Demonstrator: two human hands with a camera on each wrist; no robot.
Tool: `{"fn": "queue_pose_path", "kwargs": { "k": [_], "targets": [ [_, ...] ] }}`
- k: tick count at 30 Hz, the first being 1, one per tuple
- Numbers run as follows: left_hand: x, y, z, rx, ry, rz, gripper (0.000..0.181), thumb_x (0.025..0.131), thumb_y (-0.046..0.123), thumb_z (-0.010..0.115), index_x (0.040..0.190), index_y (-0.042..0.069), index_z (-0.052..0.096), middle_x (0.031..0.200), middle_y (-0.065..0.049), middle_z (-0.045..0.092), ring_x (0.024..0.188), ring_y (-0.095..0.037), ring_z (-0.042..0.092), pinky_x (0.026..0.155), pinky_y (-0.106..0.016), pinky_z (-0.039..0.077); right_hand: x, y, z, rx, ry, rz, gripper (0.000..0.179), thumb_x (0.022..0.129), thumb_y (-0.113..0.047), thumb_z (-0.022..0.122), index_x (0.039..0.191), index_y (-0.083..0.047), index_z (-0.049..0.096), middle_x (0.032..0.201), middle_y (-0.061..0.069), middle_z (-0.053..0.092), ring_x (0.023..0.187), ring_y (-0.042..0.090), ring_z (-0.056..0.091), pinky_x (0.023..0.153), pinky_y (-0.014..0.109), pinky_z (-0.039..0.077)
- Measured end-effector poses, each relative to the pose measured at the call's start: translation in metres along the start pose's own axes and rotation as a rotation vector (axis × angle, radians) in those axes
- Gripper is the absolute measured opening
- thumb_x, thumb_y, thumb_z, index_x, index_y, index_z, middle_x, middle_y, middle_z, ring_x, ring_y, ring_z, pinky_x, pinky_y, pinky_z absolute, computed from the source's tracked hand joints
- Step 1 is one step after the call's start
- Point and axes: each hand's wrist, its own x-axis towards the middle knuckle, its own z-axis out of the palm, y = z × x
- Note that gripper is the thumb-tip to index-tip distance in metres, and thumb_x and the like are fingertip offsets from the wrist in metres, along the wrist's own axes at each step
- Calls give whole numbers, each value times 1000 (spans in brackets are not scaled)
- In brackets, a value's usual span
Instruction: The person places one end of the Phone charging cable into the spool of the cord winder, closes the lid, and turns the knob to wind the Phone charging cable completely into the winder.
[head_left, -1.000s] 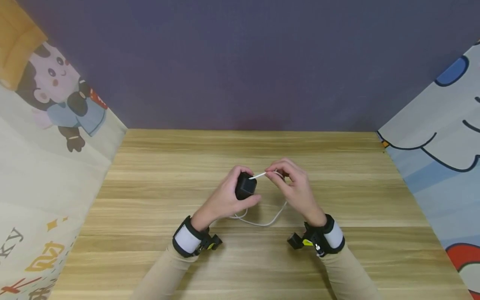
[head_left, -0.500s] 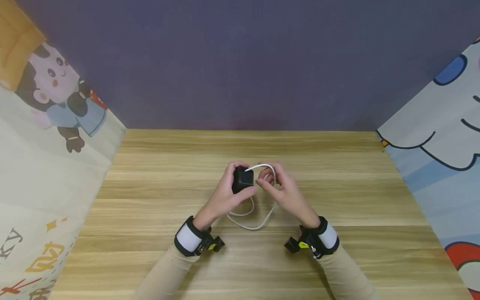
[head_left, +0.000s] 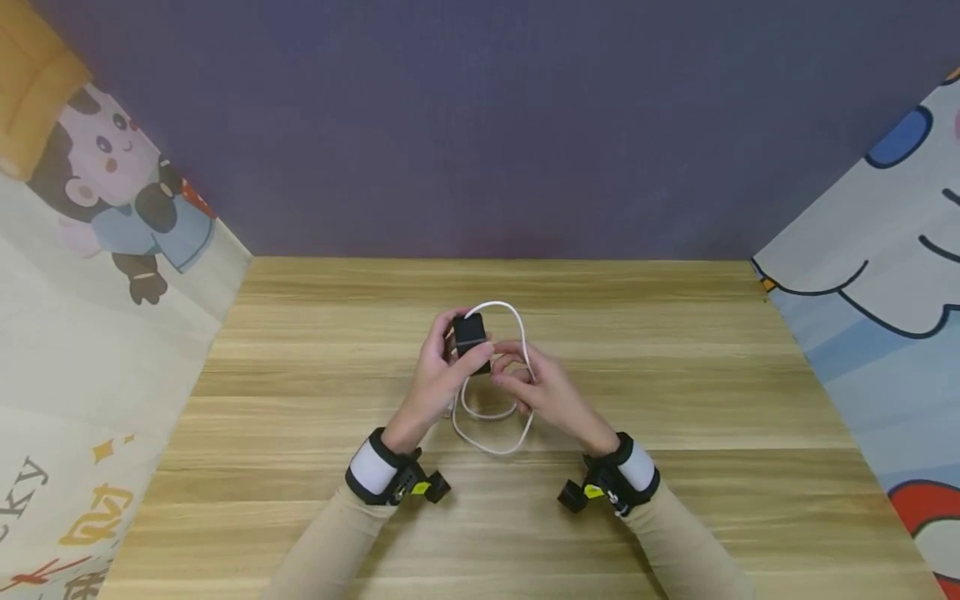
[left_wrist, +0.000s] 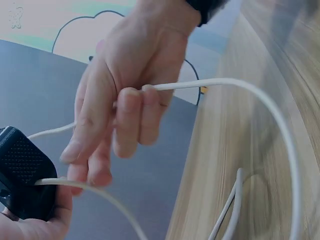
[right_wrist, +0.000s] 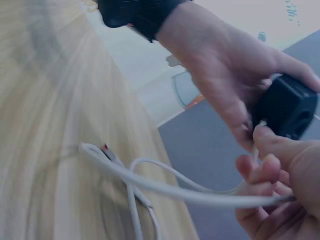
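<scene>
In the head view my left hand point(head_left: 433, 377) holds a small black box-shaped device point(head_left: 470, 332) with its thumb over the front. A white cable point(head_left: 497, 304) leaves the device's far end and arches right, toward my right hand point(head_left: 551, 393). That hand has the cable running through its fingers; its thumb and index finger are close to the device. A textured patch shows on the black device point(left_wrist: 24, 165) in the left wrist view, with cable coming out beside it. Below both hands the cable hangs in loops. What kind of device it is I cannot tell.
Under the hands lies a wood-grain tabletop point(head_left: 495, 533). A grey connector end point(right_wrist: 114, 159) of the cable shows in the right wrist view. At the back is a dark blue panel point(head_left: 480, 133), with cartoon-printed panels at left and right.
Both hands have shifted left. The right hand has left its straight pinch on the cable near the device and come closer to the device's near end. The device has turned, and the cable now arches over it.
</scene>
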Motion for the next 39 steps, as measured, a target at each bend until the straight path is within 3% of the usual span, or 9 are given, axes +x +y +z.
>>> {"fn": "queue_pose_path", "kwargs": {
  "k": [5,8,12,18,23,30,34,39],
  "targets": [
    [3,-1,2,-70,-7,25,61,93,14,73,142,-5,42,126,-31,58,111,-27,67,91,-26,59,7,8,6,-107,30,-23,32,96,-8,73,126,0,67,91,9,62,55,8,46,48,19,38],
    [5,-3,1,-97,-7,38,73,90,29,81,143,-5,43,126,-26,58,111,-32,68,87,-26,60,9,14,6,-167,67,-80,16,93,-7,75,108,-1,74,82,3,56,67,8,46,57,20,38],
    [7,-3,-5,-71,6,53,80,87,35,83,143,-6,44,127,-17,58,111,-32,68,86,-26,60,11,18,-1,-205,73,-133,4,91,-4,77,94,-2,77,84,2,55,77,12,48,64,21,40],
    [8,1,-14,-19,8,52,68,89,20,78,143,-6,46,126,-20,58,103,-23,71,87,-28,61,10,20,-18,-215,2,-196,3,90,-2,77,88,-4,78,101,10,66,92,15,58,76,21,50],
    [10,3,-17,20,17,23,65,88,12,74,144,-6,47,124,-24,59,95,-11,73,84,-28,62,7,19,-31,-193,-70,-184,4,92,-2,75,93,1,78,108,9,72,103,17,64,86,22,53],
    [13,1,-23,37,47,36,61,88,4,71,142,-8,48,130,-20,59,99,-13,73,86,-29,61,3,21,-45,-209,-96,-146,8,96,-10,72,96,-2,76,114,7,73,112,21,66,101,35,52],
    [15,2,-27,19,86,52,58,87,-1,69,141,-9,48,133,-23,56,100,-17,73,87,-30,61,-1,25,-54,-208,-100,-131,8,98,-5,69,101,0,74,106,10,75,103,16,67,95,34,54],
    [17,4,-34,12,117,48,55,88,-2,67,139,-9,48,134,-26,55,101,-18,73,88,-29,61,-3,29,-65,-204,-103,-93,8,100,-5,65,99,-3,73,95,13,75,84,20,66,69,25,53]
  ]
}}
